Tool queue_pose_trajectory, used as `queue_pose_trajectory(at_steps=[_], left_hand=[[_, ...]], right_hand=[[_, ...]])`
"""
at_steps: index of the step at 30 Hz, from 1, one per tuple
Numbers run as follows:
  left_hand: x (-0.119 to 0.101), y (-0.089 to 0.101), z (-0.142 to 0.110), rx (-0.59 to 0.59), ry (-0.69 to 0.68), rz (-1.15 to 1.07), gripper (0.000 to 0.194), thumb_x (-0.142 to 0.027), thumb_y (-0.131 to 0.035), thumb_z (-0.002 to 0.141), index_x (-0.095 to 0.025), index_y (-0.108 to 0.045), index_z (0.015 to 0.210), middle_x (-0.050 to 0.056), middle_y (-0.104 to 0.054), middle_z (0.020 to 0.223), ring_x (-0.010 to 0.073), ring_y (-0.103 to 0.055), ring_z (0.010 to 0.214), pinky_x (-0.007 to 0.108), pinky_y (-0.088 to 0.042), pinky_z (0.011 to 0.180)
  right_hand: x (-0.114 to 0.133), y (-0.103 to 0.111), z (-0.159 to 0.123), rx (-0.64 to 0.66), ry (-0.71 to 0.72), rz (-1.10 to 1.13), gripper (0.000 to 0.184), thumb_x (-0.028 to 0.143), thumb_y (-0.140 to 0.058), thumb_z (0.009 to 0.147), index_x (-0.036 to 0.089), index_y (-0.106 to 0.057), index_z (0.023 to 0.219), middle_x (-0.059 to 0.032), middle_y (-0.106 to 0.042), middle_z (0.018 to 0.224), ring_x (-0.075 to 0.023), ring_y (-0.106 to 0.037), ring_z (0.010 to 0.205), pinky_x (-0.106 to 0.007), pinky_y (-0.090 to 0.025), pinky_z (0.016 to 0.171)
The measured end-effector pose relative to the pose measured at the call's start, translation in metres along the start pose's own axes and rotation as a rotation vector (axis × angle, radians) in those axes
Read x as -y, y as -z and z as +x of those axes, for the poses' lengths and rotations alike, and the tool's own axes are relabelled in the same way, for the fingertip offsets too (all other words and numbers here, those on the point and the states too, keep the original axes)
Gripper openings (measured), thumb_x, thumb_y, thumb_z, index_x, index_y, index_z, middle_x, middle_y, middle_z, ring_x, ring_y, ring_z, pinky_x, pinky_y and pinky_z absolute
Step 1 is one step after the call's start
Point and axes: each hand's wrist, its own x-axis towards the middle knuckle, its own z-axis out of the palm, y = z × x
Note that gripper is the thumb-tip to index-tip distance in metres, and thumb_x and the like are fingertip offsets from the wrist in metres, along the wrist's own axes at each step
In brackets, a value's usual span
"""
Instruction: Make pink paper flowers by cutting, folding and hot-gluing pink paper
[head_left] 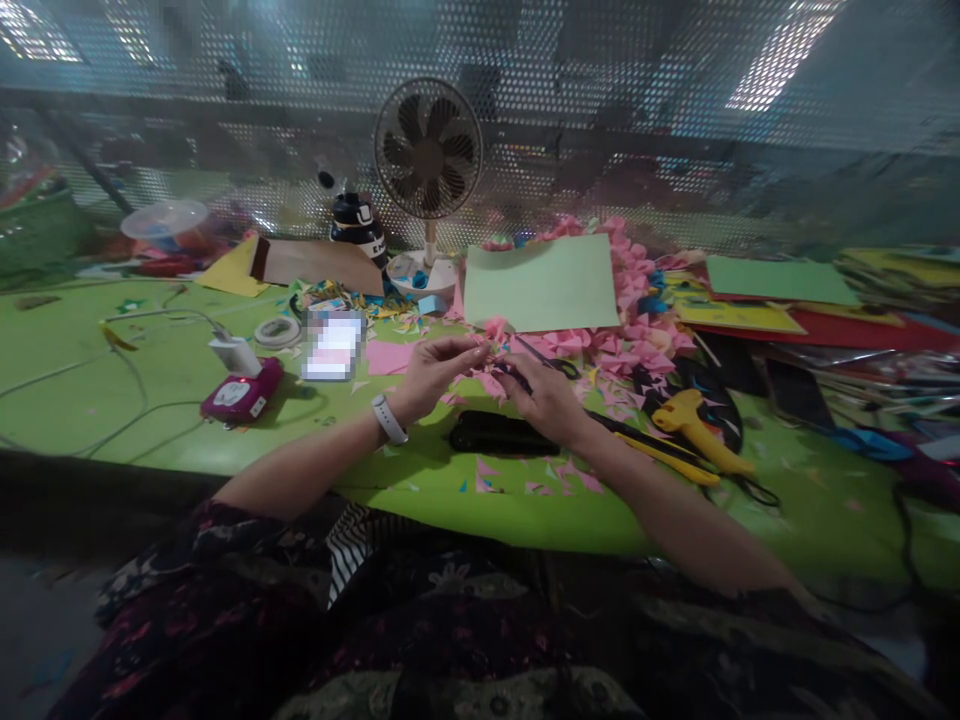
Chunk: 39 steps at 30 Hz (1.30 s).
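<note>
My left hand [442, 376], with a pale watch band at its wrist, is closed, thumb and finger pinched at a small piece of pink paper [491, 362]. Opposite it, my right hand [546, 398] is closed too, its curled fingers meeting the same pink piece; the exact grip is hidden. A pair of scissors [568, 369] with dark handles lies just behind the right hand. Below both hands rests a long black stapler-like tool [499, 432]. Flat pink paper [390, 357] lies left of the left hand.
Folded pink paper pieces [652, 340] heap around a pale green sheet [540, 285]. A fan [429, 155] and a dark bottle [356, 222] stand behind. Leftward are a phone [334, 345], a tape roll [277, 332] and a purple power adapter [241, 392]. A yellow glue gun [701, 430] lies right.
</note>
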Motion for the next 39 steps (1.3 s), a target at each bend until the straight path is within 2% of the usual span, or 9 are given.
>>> queue_pose_trajectory(at_steps=[5,8,15,19,26,33,37,39], left_hand=[[0.0,0.0,0.0,-0.025,0.004,0.008,0.028,-0.04,-0.087,0.065,-0.017,-0.076,0.076,0.001,-0.072,0.068,0.0095,-0.063,0.062,0.022,-0.049,0.061],[0.001,0.001,0.0,-0.012,-0.016,-0.005,0.026,-0.038,-0.087,0.066,-0.017,-0.076,0.075,0.001,-0.071,0.068,0.009,-0.063,0.062,0.022,-0.049,0.061],[0.008,0.006,0.003,0.043,0.076,-0.05,0.026,-0.039,-0.086,0.068,-0.017,-0.078,0.079,0.001,-0.071,0.069,0.0081,-0.06,0.06,0.022,-0.048,0.062],[0.007,0.006,0.003,0.018,0.031,-0.048,0.024,-0.038,-0.087,0.067,-0.016,-0.075,0.071,0.001,-0.069,0.065,0.008,-0.059,0.058,0.023,-0.048,0.061],[0.001,0.002,0.0,0.015,0.023,-0.03,0.027,-0.041,-0.085,0.069,-0.018,-0.077,0.079,0.002,-0.072,0.069,0.0096,-0.063,0.062,0.023,-0.049,0.062],[-0.005,0.0,0.005,-0.123,-0.019,-0.031,0.031,-0.044,-0.087,0.062,-0.017,-0.073,0.072,-0.001,-0.067,0.065,0.0066,-0.056,0.058,0.022,-0.045,0.059],[-0.007,0.01,0.013,-0.176,-0.022,-0.109,0.031,-0.043,-0.087,0.063,-0.019,-0.071,0.073,-0.003,-0.064,0.063,0.0061,-0.056,0.058,0.02,-0.042,0.056],[-0.008,0.016,0.016,-0.133,0.011,-0.121,0.031,-0.042,-0.087,0.064,-0.018,-0.07,0.073,-0.003,-0.063,0.063,0.0057,-0.055,0.057,0.019,-0.04,0.054]], right_hand=[[0.0,0.0,0.001,-0.017,0.015,0.008,0.034,0.041,-0.044,0.101,0.019,-0.062,0.12,-0.0135,-0.073,0.11,-0.0263,-0.071,0.092,-0.035,-0.053,0.076],[0.001,0.001,0.001,-0.001,0.017,0.039,0.032,0.038,-0.045,0.1,0.018,-0.062,0.12,-0.0142,-0.073,0.112,-0.0265,-0.071,0.092,-0.036,-0.054,0.08],[0.004,0.003,0.001,0.014,0.046,0.091,0.031,0.038,-0.044,0.101,0.021,-0.062,0.119,-0.0119,-0.072,0.114,-0.0251,-0.071,0.094,-0.036,-0.055,0.078],[0.004,0.003,0.001,0.018,0.035,0.084,0.03,0.038,-0.044,0.101,0.02,-0.062,0.118,-0.0124,-0.071,0.117,-0.0253,-0.07,0.098,-0.035,-0.054,0.08],[0.001,0.003,0.001,0.031,-0.026,0.039,0.034,0.04,-0.045,0.1,0.017,-0.062,0.119,-0.0133,-0.073,0.106,-0.0247,-0.071,0.082,-0.033,-0.051,0.071],[0.002,0.003,0.002,0.037,-0.016,0.065,0.034,0.041,-0.044,0.1,0.019,-0.062,0.119,-0.014,-0.073,0.11,-0.0255,-0.071,0.086,-0.034,-0.051,0.074],[-0.001,0.002,0.001,0.017,-0.051,0.093,0.03,0.039,-0.046,0.097,0.018,-0.062,0.112,-0.0116,-0.072,0.098,-0.0231,-0.068,0.08,-0.032,-0.049,0.071],[-0.003,0.002,0.002,-0.027,-0.104,0.175,0.025,0.036,-0.048,0.095,0.018,-0.061,0.106,-0.0073,-0.069,0.085,-0.0191,-0.062,0.069,-0.031,-0.046,0.066]])
